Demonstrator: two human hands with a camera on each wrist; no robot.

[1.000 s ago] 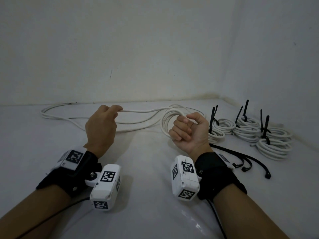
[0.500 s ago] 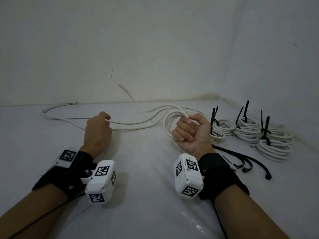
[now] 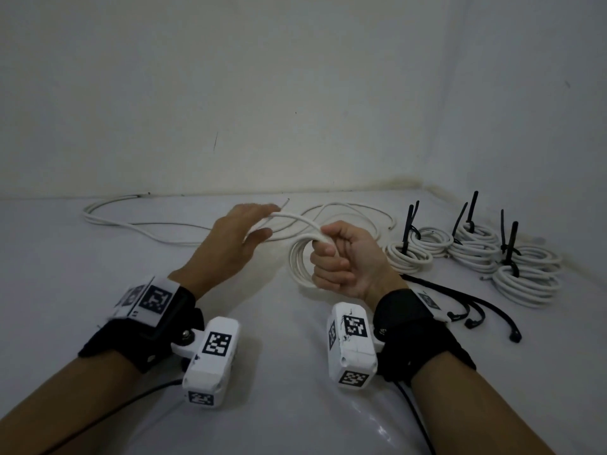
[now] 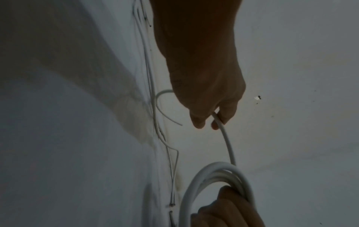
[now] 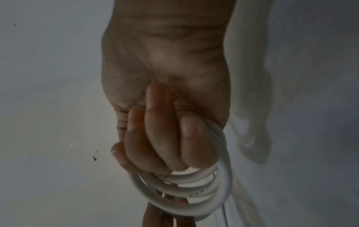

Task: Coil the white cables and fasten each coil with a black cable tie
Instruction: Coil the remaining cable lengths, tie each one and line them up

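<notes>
White desk and bare wall frame our work: the coil hangs at frame centre in our right hand, fingers curled tight round it. Its free tail runs up-left into our left hand, nearer the end, whose fingers pinch it. Finished coils and loose black ties lie right.

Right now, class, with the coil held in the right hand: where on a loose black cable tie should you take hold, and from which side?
Judging from its pose, pinch the nearest loose black cable tie at mid-strap, from above. It lies flat on the table just right of the right hand, so only its top is reachable. The left hand, pinching the cable's tail, would have to let go and cross over.
</notes>
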